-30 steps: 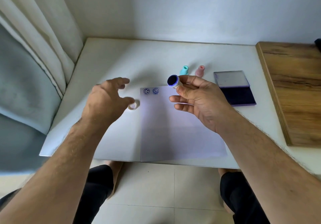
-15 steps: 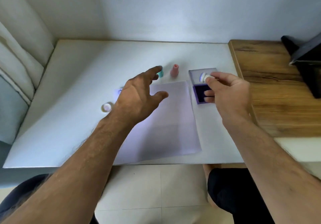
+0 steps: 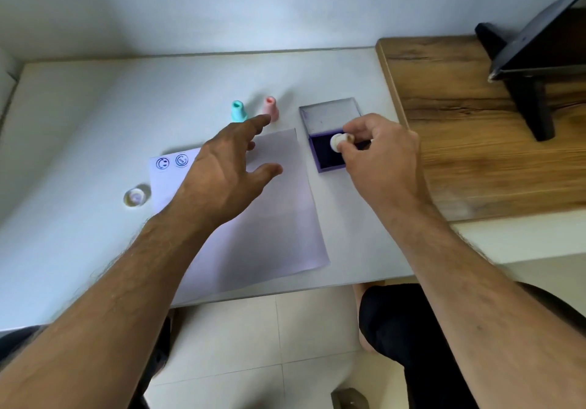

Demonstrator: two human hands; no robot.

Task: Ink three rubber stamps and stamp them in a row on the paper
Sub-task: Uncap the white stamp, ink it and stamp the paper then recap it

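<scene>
A white sheet of paper lies on the white table, with two blue smiley prints in its top left corner. My right hand grips a small pale stamp over the dark pad of the open purple ink pad. My left hand hovers open above the paper, fingers spread, holding nothing. A teal stamp and a pink stamp stand upright behind the paper. A small clear cap lies left of the paper.
A wooden board adjoins the table on the right, carrying a black stand with a dark screen. A wall runs behind the table. My knees and a tiled floor show below the table's front edge.
My right hand carried the stamp from above the paper rightward to the ink pad and lowered it onto the pad. My left hand left the cap and moved right over the paper.
</scene>
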